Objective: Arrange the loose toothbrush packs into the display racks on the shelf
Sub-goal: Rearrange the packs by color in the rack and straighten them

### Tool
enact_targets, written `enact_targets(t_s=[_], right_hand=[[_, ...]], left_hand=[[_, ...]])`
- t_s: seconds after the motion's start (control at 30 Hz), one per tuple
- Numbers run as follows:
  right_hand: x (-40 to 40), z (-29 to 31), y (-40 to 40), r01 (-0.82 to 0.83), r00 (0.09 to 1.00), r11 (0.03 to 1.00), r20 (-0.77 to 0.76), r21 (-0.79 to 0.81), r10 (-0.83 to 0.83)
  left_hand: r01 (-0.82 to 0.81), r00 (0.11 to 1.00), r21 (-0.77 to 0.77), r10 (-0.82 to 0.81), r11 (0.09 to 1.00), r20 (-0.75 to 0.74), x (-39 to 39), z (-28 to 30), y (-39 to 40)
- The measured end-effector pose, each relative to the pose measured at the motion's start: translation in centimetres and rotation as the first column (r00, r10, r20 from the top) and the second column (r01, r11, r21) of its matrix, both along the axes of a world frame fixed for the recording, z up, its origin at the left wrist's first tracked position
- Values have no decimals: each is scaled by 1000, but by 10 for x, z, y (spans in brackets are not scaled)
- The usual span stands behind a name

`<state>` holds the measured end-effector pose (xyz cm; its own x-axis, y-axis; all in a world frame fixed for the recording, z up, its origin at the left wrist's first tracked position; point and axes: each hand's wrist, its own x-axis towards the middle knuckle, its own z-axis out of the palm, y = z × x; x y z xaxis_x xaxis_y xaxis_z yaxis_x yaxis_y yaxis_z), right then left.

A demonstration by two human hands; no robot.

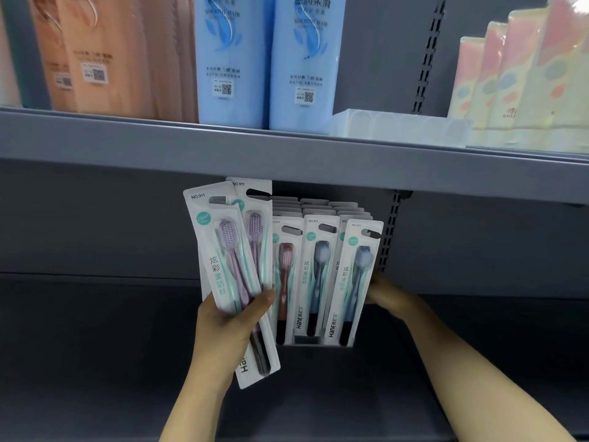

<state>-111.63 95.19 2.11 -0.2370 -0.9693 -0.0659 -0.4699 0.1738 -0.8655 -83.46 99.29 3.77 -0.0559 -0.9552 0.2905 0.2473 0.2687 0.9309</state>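
My left hand (228,327) grips two purple toothbrush packs (223,266), fanned and tilted, in front of the left side of the display rack (307,340). The rack stands on the lower shelf and holds rows of white packs, with a red-brush pack (287,275) and a blue-brush pack (318,272) in front. A grey-blue brush pack (355,275) leans at the rack's right front. My right hand (387,293) is beside and partly behind that pack at its right edge; the fingers are blurred and hidden.
The upper shelf edge (287,154) runs just above the rack. On it stand orange bottles (105,55), blue shampoo bottles (267,59), a white box (398,126) and pastel packages (522,84). A slotted upright (390,231) is right of the rack. The dark lower shelf (111,330) stretches both ways.
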Motion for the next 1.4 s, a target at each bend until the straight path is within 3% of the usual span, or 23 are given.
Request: enact_targets(t_s=[0.13,0.7,0.87,1.07,1.4], right_hand=[[1,-19,5,-50,995,986,-78,160,63],[1,-49,10,-21,985,992,167,-126,42],[5,-57,11,-1,985,981,170,-193,34],[3,-64,10,89,958,960,287,-264,-10],[11,-64,6,137,962,945,266,-296,-56]], left_hand=[[3,1000,8,-3,1000,3,-2,-2,0],[-11,1000,1,11,1000,9,2,-3,-5],[3,999,-4,-2,1000,35,-2,-5,-5],[5,999,-7,-5,1000,47,-3,-7,-5],[-5,998,10,5,1000,56,-1,-12,-7]])
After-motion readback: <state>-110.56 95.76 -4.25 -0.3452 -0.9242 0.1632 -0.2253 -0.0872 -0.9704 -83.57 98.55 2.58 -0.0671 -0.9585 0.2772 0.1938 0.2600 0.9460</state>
